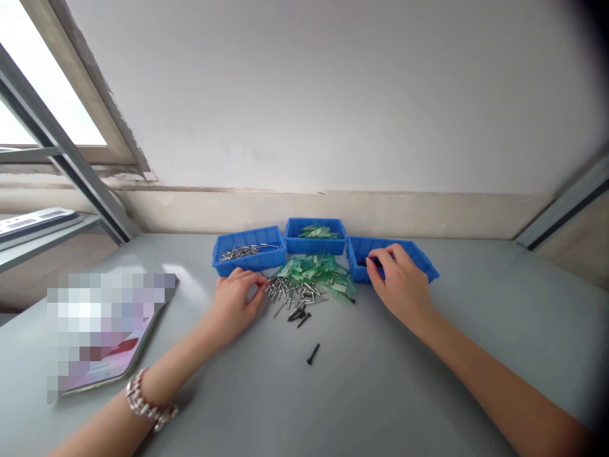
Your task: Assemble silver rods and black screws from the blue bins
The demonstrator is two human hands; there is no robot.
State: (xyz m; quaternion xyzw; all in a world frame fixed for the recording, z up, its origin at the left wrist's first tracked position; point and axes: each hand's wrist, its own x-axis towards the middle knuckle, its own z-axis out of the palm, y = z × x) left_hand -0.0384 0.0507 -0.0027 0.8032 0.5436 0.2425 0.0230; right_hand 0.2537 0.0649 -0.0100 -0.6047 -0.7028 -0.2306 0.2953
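Observation:
A mixed pile lies on the grey table: green plastic anchors [320, 271], silver nails [295, 292] and a few black screws [299, 313]. My left hand [236, 302] rests at the pile's left edge, fingertips pinched at the silver nails. My right hand [401, 279] reaches over the right blue bin [425, 264], its fingers pinched on a small black screw [373, 261]. The left blue bin [250, 259] holds silver nails. The middle blue bin [316, 244] holds green anchors. One black screw [313, 354] lies alone, nearer to me.
A phone or tablet [108, 339] lies at the left of the grey table [361, 393]. A white wall [333, 95] rises right behind the bins. A window frame [61, 152] stands at the far left. I wear a beaded bracelet [148, 402] on my left wrist.

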